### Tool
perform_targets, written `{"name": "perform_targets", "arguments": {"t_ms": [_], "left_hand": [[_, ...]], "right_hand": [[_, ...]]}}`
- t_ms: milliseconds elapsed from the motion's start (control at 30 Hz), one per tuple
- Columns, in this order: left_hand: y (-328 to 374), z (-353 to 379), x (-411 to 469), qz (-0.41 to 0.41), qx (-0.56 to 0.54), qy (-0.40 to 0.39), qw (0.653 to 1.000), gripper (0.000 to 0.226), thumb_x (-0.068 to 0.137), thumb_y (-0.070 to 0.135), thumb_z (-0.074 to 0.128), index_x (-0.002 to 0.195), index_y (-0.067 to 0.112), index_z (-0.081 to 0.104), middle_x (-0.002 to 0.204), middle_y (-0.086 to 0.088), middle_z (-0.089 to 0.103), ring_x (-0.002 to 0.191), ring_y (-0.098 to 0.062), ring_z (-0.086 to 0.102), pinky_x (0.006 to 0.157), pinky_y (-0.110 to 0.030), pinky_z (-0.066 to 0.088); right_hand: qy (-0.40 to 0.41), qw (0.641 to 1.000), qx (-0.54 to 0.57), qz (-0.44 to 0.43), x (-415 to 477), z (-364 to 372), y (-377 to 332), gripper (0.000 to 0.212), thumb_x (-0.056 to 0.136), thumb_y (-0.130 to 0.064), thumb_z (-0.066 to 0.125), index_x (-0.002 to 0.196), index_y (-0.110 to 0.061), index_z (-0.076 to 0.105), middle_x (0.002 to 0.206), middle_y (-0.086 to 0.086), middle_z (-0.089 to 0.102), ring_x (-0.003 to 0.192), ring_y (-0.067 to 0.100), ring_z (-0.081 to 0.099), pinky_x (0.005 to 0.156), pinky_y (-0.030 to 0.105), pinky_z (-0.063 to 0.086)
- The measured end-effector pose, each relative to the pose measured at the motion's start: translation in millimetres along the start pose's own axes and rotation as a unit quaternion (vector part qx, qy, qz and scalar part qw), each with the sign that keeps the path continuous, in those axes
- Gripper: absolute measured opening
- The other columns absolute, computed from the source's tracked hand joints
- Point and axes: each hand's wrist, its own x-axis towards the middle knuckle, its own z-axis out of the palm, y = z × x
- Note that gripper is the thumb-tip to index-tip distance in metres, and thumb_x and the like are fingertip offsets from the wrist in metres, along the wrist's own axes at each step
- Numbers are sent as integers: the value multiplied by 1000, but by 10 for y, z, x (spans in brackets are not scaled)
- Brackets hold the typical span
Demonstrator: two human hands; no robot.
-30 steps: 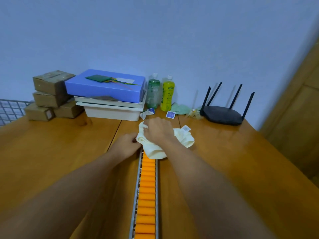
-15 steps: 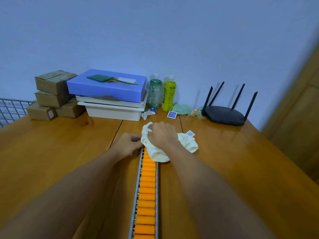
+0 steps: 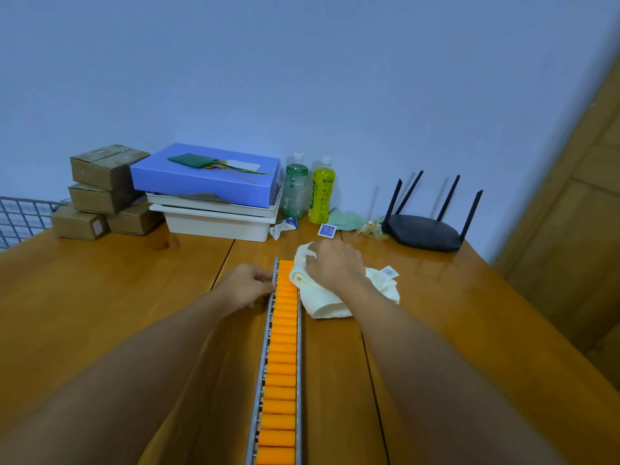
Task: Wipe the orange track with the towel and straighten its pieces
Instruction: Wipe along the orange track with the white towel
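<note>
towel (image 3: 323, 305) slid right beside track (image 3: 281, 364) on wooden table (image 3: 100, 297).

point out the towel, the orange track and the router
towel (image 3: 330, 307): head view, folded near corner
orange track (image 3: 280, 380): head view, a mid-length roller
router (image 3: 424, 229): head view, top of its body

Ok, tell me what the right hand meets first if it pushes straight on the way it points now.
Past the towel it grips, the right hand points away and leftward. Probably the crumpled wrapper beside the green bottle comes first, though depth is hard to judge.
</note>
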Motion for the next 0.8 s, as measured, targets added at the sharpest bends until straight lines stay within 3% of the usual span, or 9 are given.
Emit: {"name": "perform_targets", "arguments": {"t_ms": [100,200,333,467,633,800], "left_hand": [[-4,-17,-65,-7,-4,-6,1000,27,99,21,64,125,13,69,92,-9,74,62,-16,62,47,-24,47],[36,-30,-148,-8,-5,-5,1000,8,96,15,64,96,11,72,89,-17,76,61,-19,63,48,-27,48],[74,-49,-247,-11,-10,-7,1000,17,95,13,64,78,11,65,73,-16,71,57,-22,62,49,-27,49],[71,-24,-286,-6,8,-9,1000,15,96,16,64,81,17,65,79,-17,73,63,-22,65,52,-27,52],[74,-14,-302,-2,-3,-8,1000,12,95,14,64,87,18,72,71,-9,70,60,-19,62,53,-30,52],[53,-2,-327,-4,-20,7,1000,16,93,12,68,106,18,76,70,-12,70,58,-18,60,47,-28,50]], "right_hand": [[16,1000,5,-23,-6,-120,-187,39,97,-32,52,133,-28,66,121,9,69,108,35,64,76,35,45],[15,998,-19,-58,-42,-128,-445,36,98,-34,52,130,-26,67,119,9,68,107,34,65,72,35,40],[-11,997,-40,-72,-123,-13,-627,32,99,-32,53,123,-20,69,113,8,69,101,32,67,70,34,41],[-27,997,-31,-59,-210,93,-588,30,100,-32,52,118,-13,68,110,9,69,100,32,66,71,35,41],[-18,997,-37,-58,-300,140,-513,30,101,-32,50,120,-15,66,110,8,68,99,31,66,71,35,41],[-14,998,-43,-41,-356,147,-428,29,98,-28,50,120,-19,67,111,7,69,101,32,66,71,34,39]]}}
